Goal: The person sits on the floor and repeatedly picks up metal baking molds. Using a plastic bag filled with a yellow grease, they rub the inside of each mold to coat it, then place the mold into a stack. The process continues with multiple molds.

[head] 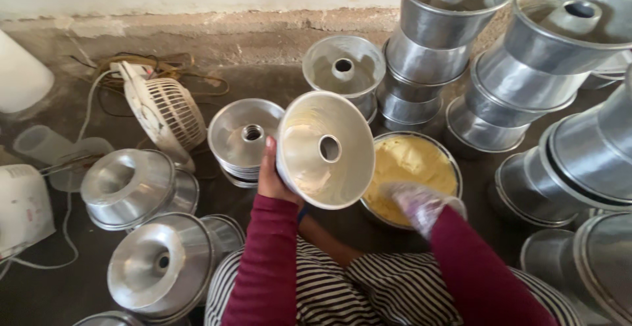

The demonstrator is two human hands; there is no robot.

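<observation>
Tube cake pan (326,149) sits in my left hand (271,176), tipped on its side so the open mouth and the central tube face me; my fingers wrap its outer rim on the left edge, thumb up along the wall, so that grip is closed around the pan. Its inside looks smeared pale. My right hand (421,204) wears a thin clear plastic glove and rests at the near edge of a round metal bowl (451,161) filled with pale yellow butter or batter (408,168); the fingers look loosely curled and blurred, and I cannot tell whether that grip holds anything. The bowl stands on the floor (263,79) just right of the held pan, touching nothing I can make out but my glove.

Around me on the floor are many more aluminium tube pans: a short stack (245,138) just behind my left hand, one (344,69) farther back, tall nested stacks (434,43) at the back and right (540,62), and upturned ones (135,188) at my left. A small white fan (168,112) lies tilted near the wall with tangled cables (151,66) behind it. My sleeves are dark red, and striped cloth (368,290) covers my lap
</observation>
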